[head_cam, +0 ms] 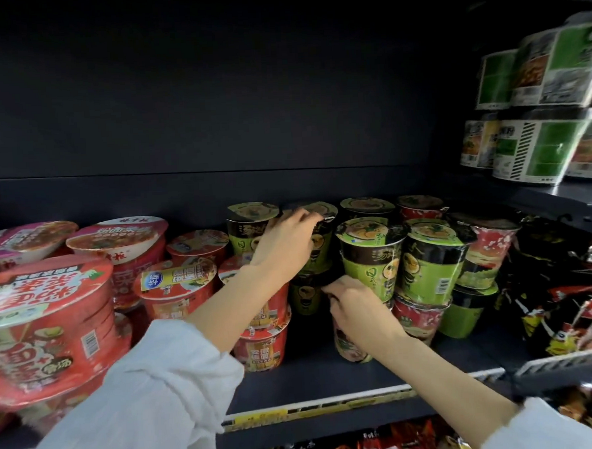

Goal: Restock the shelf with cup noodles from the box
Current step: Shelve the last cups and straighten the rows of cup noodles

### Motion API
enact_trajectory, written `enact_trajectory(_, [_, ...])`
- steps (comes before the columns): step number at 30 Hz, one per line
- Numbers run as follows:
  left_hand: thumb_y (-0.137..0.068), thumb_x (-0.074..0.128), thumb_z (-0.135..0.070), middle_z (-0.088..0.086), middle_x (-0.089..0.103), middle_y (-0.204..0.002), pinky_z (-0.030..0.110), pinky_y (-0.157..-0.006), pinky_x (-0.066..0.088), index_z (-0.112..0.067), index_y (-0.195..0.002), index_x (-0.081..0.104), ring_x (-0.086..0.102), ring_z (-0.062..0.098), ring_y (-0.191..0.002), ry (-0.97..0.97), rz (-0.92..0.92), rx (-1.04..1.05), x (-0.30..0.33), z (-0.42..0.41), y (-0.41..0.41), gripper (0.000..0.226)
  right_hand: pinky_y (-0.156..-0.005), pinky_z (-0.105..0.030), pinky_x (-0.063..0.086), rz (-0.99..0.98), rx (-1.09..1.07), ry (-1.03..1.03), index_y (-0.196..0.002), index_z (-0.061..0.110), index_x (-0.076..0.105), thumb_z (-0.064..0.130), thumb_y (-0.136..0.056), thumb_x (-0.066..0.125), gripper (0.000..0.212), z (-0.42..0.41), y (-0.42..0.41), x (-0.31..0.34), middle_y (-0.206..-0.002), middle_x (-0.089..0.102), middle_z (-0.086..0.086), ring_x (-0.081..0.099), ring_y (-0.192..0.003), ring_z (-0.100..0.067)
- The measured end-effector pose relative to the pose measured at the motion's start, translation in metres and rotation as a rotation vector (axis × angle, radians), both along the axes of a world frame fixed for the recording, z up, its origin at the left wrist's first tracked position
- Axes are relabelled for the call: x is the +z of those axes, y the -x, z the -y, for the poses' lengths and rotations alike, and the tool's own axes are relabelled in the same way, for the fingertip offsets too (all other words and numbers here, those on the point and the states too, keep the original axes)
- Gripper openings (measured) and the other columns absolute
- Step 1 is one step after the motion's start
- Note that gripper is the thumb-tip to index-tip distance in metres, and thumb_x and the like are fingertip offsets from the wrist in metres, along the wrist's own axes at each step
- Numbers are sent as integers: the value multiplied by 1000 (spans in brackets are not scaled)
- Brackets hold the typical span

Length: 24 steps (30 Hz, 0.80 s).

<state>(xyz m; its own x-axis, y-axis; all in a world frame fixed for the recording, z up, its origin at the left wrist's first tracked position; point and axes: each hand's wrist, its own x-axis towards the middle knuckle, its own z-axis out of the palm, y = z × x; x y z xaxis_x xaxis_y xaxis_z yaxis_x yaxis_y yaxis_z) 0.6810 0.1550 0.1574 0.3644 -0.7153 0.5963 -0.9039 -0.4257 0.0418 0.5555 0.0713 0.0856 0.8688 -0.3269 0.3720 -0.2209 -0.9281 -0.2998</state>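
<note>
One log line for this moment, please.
step: shelving | left hand: grips upper green cup noodle | right hand: at lower green cup, grip unclear | box: unseen

Head view, close, forward and slightly down onto shelf (pixel 329 370).

Back panel (pixel 212 91): dark, matte, rising above and behind the fingers.
Shelf board (pixel 364 375): dark, below the fingers.
Price rail (pixel 318 407): pale strip, yellow tag.
Upper shelf (pixel 543 201): right of the fingers.
Light: dim.
</note>
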Motion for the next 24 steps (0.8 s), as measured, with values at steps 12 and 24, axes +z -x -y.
enact_trajectory(12, [-87,62,-35,17,11,-154,36,-108,32,-31,-144,20,32,30,-137,-62,-508,-173,-15,13,63,71,-92,-31,40,52,-270,-164,-121,3,45,22,-91,57,37,28,58,-18,-118,44,-12,46,-111,-28])
enact_trajectory(24, [-88,63,-28,10,29,-148,35,-110,27,-28,-132,51,31,28,-137,91,-462,-56,-8,36,80,45,-77,-32,48,-30,-119,-9,-107,5,60,14,-90,59,19,45,52,-13,-96,43,-6,58,-93,-29])
